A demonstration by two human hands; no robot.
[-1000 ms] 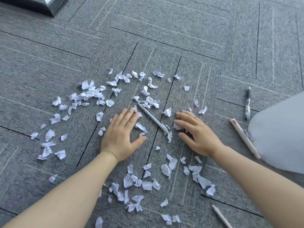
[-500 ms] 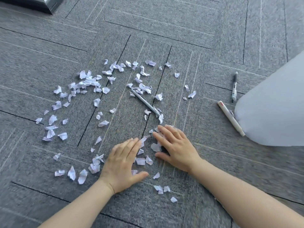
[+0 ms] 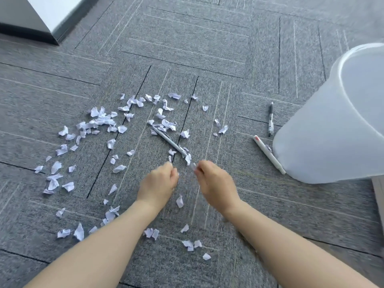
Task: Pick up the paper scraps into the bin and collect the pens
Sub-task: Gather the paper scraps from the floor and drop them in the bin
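Grey carpet tiles (image 3: 187, 38) strewn mid-frame with paper scraps (image 3: 99, 121), featherlight, best pinched or scooped. Left hand (image 3: 158, 181) and right hand (image 3: 216, 183) curled lower centre, contents blurred, cannot tell. Pen (image 3: 170, 142) among scraps; bin (image 3: 324, 142) at right.
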